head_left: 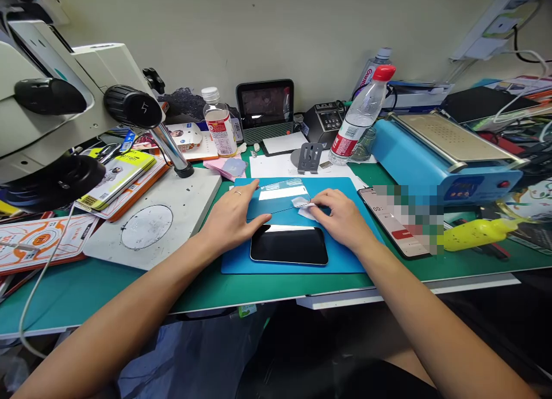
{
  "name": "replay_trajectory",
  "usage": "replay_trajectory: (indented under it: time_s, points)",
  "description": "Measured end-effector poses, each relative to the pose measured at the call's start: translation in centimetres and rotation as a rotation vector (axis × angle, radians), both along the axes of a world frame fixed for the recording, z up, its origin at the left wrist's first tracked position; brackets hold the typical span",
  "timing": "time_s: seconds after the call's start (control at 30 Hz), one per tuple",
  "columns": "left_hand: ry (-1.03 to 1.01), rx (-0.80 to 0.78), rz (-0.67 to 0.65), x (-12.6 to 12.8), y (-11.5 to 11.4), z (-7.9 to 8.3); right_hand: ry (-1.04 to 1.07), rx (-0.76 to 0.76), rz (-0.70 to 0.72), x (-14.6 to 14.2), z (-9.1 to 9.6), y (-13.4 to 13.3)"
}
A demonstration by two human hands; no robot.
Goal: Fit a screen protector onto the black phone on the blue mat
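Nearest, dark phone (288,245) flat on blue mat (345,261), long axis nine-to-three; just beyond at eleven o'clock, left hand (233,215) open, palm pressed on film sheet (280,195); at one o'clock, right hand (340,215) pinching white tab (301,202) at the sheet's three-o'clock edge, nearer it.

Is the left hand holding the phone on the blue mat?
No, the left hand lies flat on a teal sheet behind the phone, not touching it.

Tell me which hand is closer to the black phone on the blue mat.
Left, narrowly. The left hand rests beside the black phone's upper left corner; the right hand sits just above its right end, pinching a small white wipe.
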State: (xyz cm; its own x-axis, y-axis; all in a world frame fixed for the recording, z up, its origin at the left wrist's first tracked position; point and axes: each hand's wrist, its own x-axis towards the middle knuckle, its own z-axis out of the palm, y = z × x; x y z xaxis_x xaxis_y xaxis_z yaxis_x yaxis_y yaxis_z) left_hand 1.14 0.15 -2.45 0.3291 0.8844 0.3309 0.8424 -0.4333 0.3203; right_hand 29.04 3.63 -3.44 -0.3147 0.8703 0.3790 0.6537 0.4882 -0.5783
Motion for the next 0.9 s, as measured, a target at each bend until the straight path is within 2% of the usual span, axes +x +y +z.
replay_trajectory:
  time_s: [0.13, 0.2, 0.33, 0.5, 0.67, 0.73, 0.9]
  points:
    - [0.004, 0.008, -0.047, -0.1, -0.1, 0.0, 0.098, 0.117, -0.189, 0.7, 0.0, 0.3]
    - [-0.016, 0.008, -0.117, 0.0, -0.2, 0.1, 0.133, 0.186, -0.216, 0.5, 0.3, 0.1]
    - [-0.053, 0.036, -0.197, 0.0, -0.4, 0.3, 0.086, 0.251, -0.071, -0.3, 0.7, -0.6]
    - [-0.070, 0.116, -0.148, 0.0, -0.2, 0.5, -0.028, 0.294, 0.140, -0.1, 0.7, -1.1]
    - [-0.069, 0.158, -0.187, 0.0, -0.2, 0.3, -0.337, 0.435, 0.339, -0.6, 0.7, -1.8]
    - [-0.062, 0.178, -0.207, 0.1, -0.3, 0.2, -0.425, 0.445, 0.318, -1.0, 0.6, -2.1]
    - [-0.055, 0.191, -0.170, 0.1, -0.2, 0.3, -0.475, 0.387, 0.127, -0.9, 0.2, -1.9]
